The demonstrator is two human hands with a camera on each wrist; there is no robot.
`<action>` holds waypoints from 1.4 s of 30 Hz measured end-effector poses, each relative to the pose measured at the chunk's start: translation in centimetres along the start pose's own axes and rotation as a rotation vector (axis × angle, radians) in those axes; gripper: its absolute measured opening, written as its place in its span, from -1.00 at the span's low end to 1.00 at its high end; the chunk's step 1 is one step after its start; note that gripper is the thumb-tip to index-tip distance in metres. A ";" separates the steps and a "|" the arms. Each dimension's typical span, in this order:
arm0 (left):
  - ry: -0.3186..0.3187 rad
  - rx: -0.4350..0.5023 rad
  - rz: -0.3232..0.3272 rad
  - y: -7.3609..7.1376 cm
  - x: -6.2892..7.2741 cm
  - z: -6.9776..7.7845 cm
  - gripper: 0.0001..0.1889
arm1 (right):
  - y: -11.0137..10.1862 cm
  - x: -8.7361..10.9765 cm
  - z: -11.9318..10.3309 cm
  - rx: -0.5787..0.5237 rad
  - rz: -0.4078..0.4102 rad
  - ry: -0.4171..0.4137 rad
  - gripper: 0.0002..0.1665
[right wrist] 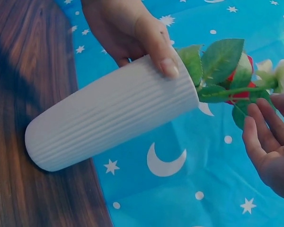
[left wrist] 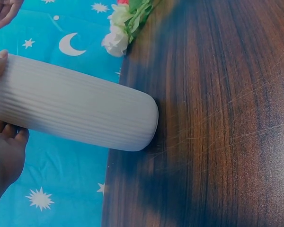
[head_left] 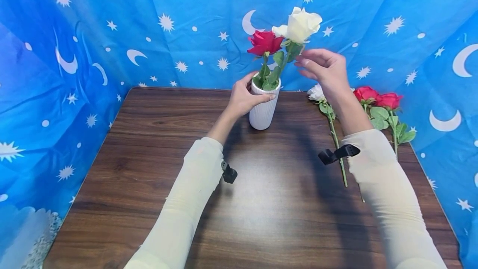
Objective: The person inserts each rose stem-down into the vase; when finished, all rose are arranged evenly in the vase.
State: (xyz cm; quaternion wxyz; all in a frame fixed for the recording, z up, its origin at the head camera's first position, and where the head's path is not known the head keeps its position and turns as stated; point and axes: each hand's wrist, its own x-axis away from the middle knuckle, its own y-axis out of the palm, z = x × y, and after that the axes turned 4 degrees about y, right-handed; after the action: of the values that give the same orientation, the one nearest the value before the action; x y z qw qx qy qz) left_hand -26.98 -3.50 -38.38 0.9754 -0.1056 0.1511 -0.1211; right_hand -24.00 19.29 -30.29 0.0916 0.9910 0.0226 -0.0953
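A ribbed white vase [head_left: 264, 111] stands on the table near its back edge. My left hand [head_left: 244, 96] grips it just below the rim, thumb across the front. The vase holds a red rose [head_left: 265, 42] and a taller white rose [head_left: 300, 26], with a second pale bloom [head_left: 279, 31] partly behind. Green leaves [right wrist: 222, 61] crowd the vase's mouth. Beside the white rose's stem is my right hand [head_left: 325, 67], its fingers loosely extended by the leaves. In the right wrist view these fingertips [right wrist: 252, 124] lie close to a leaf; whether they touch is unclear.
On the brown wooden table [head_left: 149, 157], a white rose [head_left: 316, 93] and two red roses [head_left: 388, 101] lie at the right, partly behind my right forearm. A blue cloth [head_left: 209, 20] with moons and stars hangs behind the table and along its sides.
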 end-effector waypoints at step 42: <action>-0.041 -0.017 0.050 0.5 0.1 0.1 -0.13 | -13.0 3.3 3.1 -0.074 0.102 0.199 -0.84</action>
State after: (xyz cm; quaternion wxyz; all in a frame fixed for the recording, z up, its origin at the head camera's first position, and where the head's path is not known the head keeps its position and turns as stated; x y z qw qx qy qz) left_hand -26.73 -3.03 -38.42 0.9801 -0.1123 0.1347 -0.0931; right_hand -22.10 31.57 -36.22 0.1299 0.9914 -0.0155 0.0091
